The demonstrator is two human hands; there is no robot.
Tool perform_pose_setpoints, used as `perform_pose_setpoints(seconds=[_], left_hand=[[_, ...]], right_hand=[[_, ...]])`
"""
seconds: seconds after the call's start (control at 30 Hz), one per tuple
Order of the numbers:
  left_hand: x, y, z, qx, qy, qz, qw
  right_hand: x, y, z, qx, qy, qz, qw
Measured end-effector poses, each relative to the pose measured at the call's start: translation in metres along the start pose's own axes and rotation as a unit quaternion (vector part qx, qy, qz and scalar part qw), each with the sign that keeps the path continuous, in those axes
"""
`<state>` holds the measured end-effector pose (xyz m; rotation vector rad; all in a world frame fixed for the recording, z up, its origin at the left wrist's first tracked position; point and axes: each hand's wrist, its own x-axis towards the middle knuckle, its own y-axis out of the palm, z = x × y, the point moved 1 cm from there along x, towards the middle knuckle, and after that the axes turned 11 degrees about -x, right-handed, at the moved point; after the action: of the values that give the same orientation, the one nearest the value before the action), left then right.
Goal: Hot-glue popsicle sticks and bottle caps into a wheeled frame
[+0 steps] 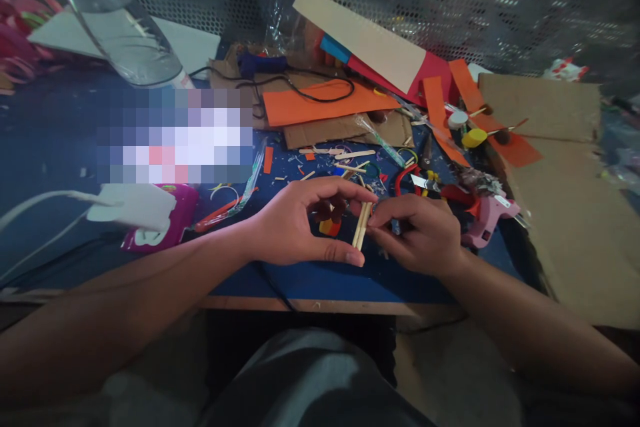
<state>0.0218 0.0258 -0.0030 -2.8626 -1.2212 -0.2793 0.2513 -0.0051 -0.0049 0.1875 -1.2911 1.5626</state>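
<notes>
Two sticks (362, 225), seemingly flat and lying side by side, are held in the air above the near part of the table (340, 285), in front of the person's body. The left hand (295, 220) spans them lengthwise: its grip pinches them end to end, thumb at the near end and fingertips at the far end. This hold probably serves to keep the pair aligned while leaving their long edges accessible. The right hand (420, 233) meets the right edge of the sticks with thumb and forefinger drawn close together; whether this grip pinches a stick, presses on it or holds something small cannot be told. The bent right wrist and the height of both hands suggest fine work, kept close to the eyes.

Just beyond the left palm lies a yellow-and-red block (330, 227), partly covered by the fingers. Farther back, loose sticks (355, 155) are scattered among scraps, perhaps within easy reach by intent. Beside the right hand rests a pink glue gun (487, 220), apparently placed for quick pick-up on that side. Orange card (320, 103) lies on cardboard toward the back, and a larger brown board (565, 213) occupies the right. At left, a white plug (135, 213) sits in a magenta socket block (187, 213); behind it, a pixelated patch hides the area below a bottle (120, 33).
</notes>
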Motion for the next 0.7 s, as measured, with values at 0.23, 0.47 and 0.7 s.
perform_pose_setpoints(seconds=[0.23, 0.47, 0.7], left_hand=[[0.0007, 0.0007, -0.0013, 0.006, -0.006, 0.002, 1.0], [0.0008, 0.0005, 0.004, -0.006, -0.001, 0.007, 1.0], [0.0001, 0.0022, 0.0039, 0.03, 0.028, -0.009, 0.999]], right_hand=[[0.0009, -0.0002, -0.0008, -0.01, -0.018, 0.005, 1.0], [0.001, 0.0008, 0.0005, -0.012, -0.024, 0.011, 1.0], [0.0009, 0.0013, 0.0009, -0.005, -0.001, 0.02, 1.0]])
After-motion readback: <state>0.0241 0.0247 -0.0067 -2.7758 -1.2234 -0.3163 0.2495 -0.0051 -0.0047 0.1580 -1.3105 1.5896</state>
